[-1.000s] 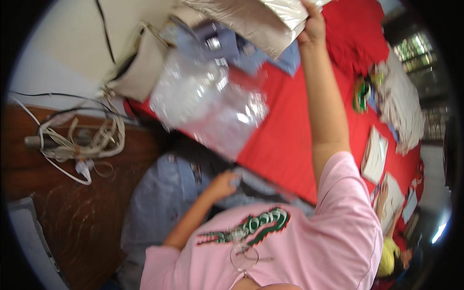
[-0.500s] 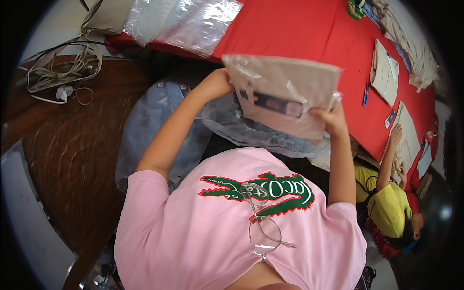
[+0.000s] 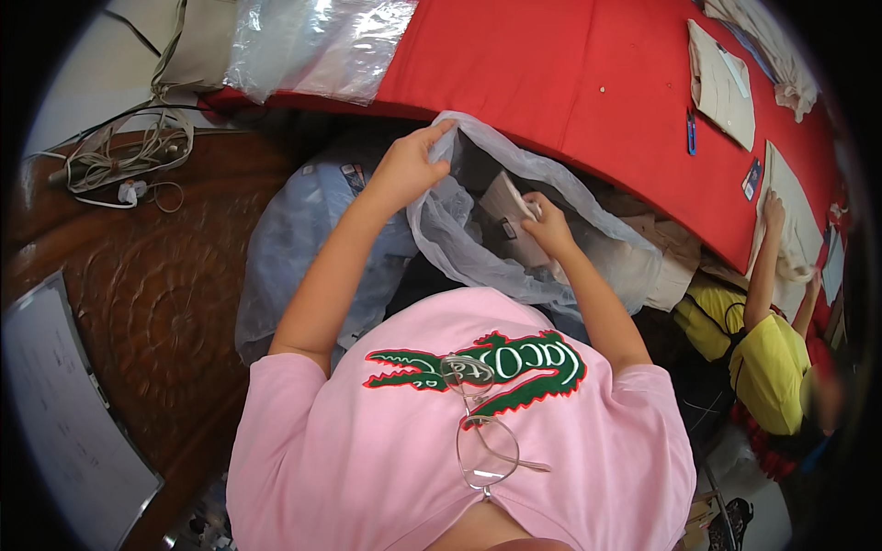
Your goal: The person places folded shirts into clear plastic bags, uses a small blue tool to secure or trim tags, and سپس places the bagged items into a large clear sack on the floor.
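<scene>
My left hand (image 3: 407, 167) grips the rim of a large clear plastic bag (image 3: 478, 253) and holds its mouth wide. My right hand (image 3: 547, 228) is inside that mouth, closed on a flat pale packet (image 3: 508, 204) that sits partly in the bag. The bag hangs in front of my pink shirt, just below the edge of the red table (image 3: 588, 83). Glasses (image 3: 478, 422) hang from my collar.
A second bluish plastic bag of packets (image 3: 303, 248) lies left of my arm on the dark wooden floor (image 3: 156, 303). Clear wrapped goods (image 3: 312, 46) lie on the table's left end, cables (image 3: 129, 156) beside them. A person in yellow (image 3: 767, 358) works at the right with papers (image 3: 721, 83).
The pale packet was held up over the table, then came down in front of me. Now my left hand has moved to the bag's rim and the packet is going into the bag.
</scene>
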Available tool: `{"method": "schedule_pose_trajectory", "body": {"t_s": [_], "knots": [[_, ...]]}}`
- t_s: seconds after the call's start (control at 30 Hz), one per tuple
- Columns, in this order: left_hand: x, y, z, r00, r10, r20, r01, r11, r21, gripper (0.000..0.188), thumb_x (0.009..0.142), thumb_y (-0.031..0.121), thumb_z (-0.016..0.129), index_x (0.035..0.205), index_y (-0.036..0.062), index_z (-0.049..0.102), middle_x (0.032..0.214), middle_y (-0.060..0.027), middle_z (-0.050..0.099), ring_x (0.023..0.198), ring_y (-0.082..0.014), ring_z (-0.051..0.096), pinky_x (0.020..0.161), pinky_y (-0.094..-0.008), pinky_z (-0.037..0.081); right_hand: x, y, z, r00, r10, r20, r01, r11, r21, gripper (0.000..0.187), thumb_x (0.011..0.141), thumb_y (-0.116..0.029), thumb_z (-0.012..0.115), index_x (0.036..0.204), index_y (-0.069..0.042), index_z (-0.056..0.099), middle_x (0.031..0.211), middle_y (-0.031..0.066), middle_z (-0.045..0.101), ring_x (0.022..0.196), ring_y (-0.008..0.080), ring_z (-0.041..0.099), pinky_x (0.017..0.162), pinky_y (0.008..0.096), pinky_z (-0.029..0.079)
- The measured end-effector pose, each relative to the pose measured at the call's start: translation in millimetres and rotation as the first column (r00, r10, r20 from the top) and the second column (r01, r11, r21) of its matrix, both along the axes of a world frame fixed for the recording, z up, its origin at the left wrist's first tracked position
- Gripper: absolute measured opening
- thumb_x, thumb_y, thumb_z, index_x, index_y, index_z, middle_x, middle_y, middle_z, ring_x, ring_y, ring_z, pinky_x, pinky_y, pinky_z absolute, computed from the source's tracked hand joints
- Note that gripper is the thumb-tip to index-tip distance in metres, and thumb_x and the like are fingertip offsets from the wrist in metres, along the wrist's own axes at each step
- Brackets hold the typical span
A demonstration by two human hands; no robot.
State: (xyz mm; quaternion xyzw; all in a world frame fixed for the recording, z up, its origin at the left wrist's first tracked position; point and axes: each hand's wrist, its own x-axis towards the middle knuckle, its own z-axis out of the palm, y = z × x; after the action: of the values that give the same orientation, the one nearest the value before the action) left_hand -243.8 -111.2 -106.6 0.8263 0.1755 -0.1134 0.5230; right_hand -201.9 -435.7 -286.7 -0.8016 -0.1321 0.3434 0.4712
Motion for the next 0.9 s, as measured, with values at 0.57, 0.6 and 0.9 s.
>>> {"method": "schedule_pose_trajectory", "body": {"t_s": [0.57,0.6,0.9], "knots": [[-5.3,38.7,-59.2,0.959,-0.241,0.148,0.164,0.900,0.403,0.072,0.081,-0.003,0.060,0.151,0.0065,0.055,0.150,-0.0219,0.059,0.125,-0.0428,0.064,0.105,-0.0476,0.054,110.2,-2.6,69.8,0.674,0.552,-0.492,-0.707,0.675,-0.210,0.080,0.091,-0.045,0.080,0.157,-0.009,0.053,0.161,0.0161,0.052,0.150,0.0331,0.046,0.122,0.0436,0.038],[-4.9,41.0,-67.5,0.951,-0.262,0.163,0.176,0.896,0.408,0.072,0.080,-0.003,0.060,0.151,0.0056,0.055,0.152,-0.0215,0.057,0.127,-0.0418,0.063,0.106,-0.0468,0.054,113.8,12.2,99.9,0.617,0.515,-0.596,-0.670,0.741,-0.053,0.075,0.094,-0.043,0.078,0.155,-0.007,0.054,0.157,0.0146,0.056,0.146,0.0297,0.050,0.120,0.0425,0.040],[-0.2,71.7,-74.5,0.964,-0.263,-0.050,0.267,0.933,0.241,0.082,0.079,0.002,0.064,0.159,0.0073,0.046,0.164,-0.0198,0.044,0.140,-0.0390,0.056,0.111,-0.0441,0.052,288.7,263.2,251.8,0.901,0.272,-0.338,-0.004,0.783,0.621,0.048,0.109,-0.027,0.056,0.149,0.000,0.054,0.141,0.0172,0.067,0.127,0.0287,0.067,0.108,0.0398,0.054]]}}
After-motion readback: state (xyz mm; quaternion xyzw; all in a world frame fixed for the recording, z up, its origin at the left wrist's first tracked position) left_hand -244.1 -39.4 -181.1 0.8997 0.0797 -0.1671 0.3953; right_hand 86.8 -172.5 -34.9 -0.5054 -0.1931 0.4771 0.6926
